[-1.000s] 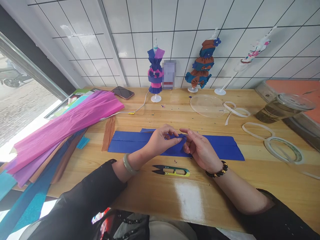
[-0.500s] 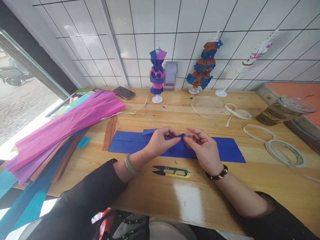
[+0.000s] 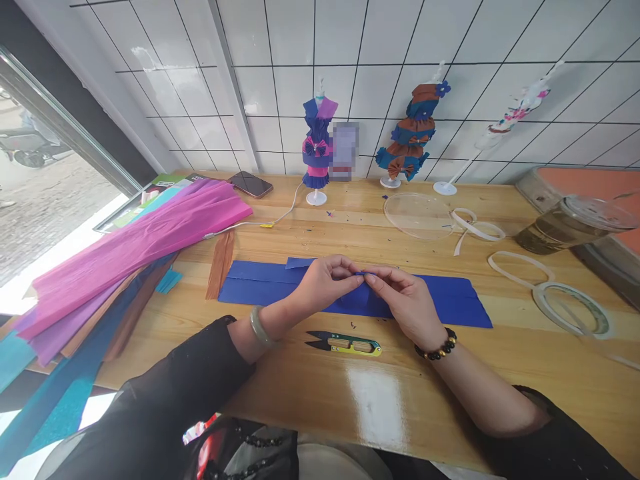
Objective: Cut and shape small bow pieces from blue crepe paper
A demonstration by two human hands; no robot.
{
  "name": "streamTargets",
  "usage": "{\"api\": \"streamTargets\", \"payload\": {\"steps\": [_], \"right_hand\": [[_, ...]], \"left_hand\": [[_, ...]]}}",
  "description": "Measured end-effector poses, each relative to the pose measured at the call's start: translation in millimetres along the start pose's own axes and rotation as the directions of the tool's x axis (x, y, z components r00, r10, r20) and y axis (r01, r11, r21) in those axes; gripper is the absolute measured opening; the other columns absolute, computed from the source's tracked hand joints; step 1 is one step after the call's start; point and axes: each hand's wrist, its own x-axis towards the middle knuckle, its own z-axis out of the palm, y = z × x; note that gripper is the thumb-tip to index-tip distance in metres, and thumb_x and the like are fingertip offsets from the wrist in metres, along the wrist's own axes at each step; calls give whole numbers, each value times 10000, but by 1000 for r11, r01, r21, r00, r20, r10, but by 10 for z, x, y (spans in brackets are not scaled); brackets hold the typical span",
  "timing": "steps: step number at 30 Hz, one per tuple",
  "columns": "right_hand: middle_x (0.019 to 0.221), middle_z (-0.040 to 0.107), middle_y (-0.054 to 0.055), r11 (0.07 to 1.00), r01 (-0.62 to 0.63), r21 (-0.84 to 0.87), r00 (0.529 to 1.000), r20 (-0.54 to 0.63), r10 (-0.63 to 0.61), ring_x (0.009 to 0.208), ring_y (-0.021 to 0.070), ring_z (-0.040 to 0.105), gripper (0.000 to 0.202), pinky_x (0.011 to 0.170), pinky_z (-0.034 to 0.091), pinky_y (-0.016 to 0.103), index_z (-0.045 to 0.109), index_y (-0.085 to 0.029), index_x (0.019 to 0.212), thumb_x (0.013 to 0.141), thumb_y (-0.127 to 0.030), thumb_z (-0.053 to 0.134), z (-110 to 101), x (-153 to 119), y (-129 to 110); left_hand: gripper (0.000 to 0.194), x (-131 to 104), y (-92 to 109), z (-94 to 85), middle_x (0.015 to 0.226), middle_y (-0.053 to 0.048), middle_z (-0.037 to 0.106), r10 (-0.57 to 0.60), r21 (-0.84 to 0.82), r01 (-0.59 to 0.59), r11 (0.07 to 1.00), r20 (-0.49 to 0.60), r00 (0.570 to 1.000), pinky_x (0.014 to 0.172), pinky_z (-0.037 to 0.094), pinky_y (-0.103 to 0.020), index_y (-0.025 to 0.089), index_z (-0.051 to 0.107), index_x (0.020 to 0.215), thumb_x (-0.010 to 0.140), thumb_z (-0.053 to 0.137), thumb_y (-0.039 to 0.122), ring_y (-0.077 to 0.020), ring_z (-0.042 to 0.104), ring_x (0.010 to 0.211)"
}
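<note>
Between my fingertips is a small piece of blue crepe paper [image 3: 364,273], mostly hidden by the fingers. My left hand [image 3: 327,280] pinches it from one side and my right hand [image 3: 403,293] from the other, with thumbs and forefingers nearly meeting. Beneath both hands lies a long folded strip of blue crepe paper [image 3: 270,283], flat on the table. A smaller blue piece [image 3: 300,263] rests along its far edge. Thread snips [image 3: 350,343] with a green and yellow handle lie just in front of the strip, blades to the left.
Coloured crepe sheets [image 3: 140,247] are piled at left, near a phone [image 3: 251,185]. Paper-dressed stands [image 3: 317,150] line the tiled wall. A clear round lid [image 3: 417,215], tape rolls [image 3: 573,310] and a drink cup [image 3: 570,223] sit at right. Small scraps dot the wooden table [image 3: 300,393].
My right hand's fingers have lowered and closed in on the small blue piece, which shows less now. My left hand keeps its pinch. The whole view has shifted slightly.
</note>
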Motion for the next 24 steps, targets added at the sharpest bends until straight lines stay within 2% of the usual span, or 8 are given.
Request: {"api": "streamTargets", "payload": {"steps": [7, 11, 16, 22, 24], "right_hand": [[834, 695, 31, 999, -32, -20, 999, -24, 31, 753, 172, 597, 198, 655, 474, 304, 706, -223, 840, 727, -377, 655, -13, 1, -21], [853, 694, 40, 999, -26, -21, 1000, -18, 25, 769, 173, 591, 207, 678, 467, 304, 705, -214, 837, 722, -380, 662, -10, 3, -6], [705, 647, 5, 997, -70, -12, 997, -16, 70, 605, 119, 515, 202, 583, 420, 262, 694, -203, 794, 722, -389, 660, -12, 2, -22], [586, 559, -22, 980, -132, 149, 986, -80, 145, 547, 100, 459, 194, 530, 383, 242, 681, -198, 755, 697, -384, 686, -13, 21, 7], [552, 532, -25, 972, -133, 195, 983, -100, 155, 525, 101, 446, 200, 511, 375, 245, 672, -194, 743, 690, -386, 692, -13, 28, 23]], "left_hand": [[309, -1, -16, -19, 747, -23, 645, -1, -77, 3, 997, 28, 1000, 619, 396, -216, 124, 621, 846, 724, 636, 407, -91, 552, 649], [287, 5, -15, -20, 732, -21, 638, 12, -53, -11, 999, 8, 1000, 631, 407, -217, 119, 625, 807, 732, 629, 396, -91, 553, 649], [279, 9, -35, -21, 713, -10, 629, 23, -42, -23, 999, 5, 1000, 611, 393, -212, 121, 621, 787, 742, 614, 396, -83, 540, 629], [372, 11, -63, 9, 675, 7, 606, -46, -49, 49, 998, 47, 998, 566, 365, -202, 126, 585, 944, 700, 662, 396, -66, 500, 579], [348, 7, -55, 27, 671, 6, 596, -53, -40, 56, 998, 53, 997, 558, 367, -202, 120, 593, 890, 684, 674, 387, -67, 499, 574]]}}
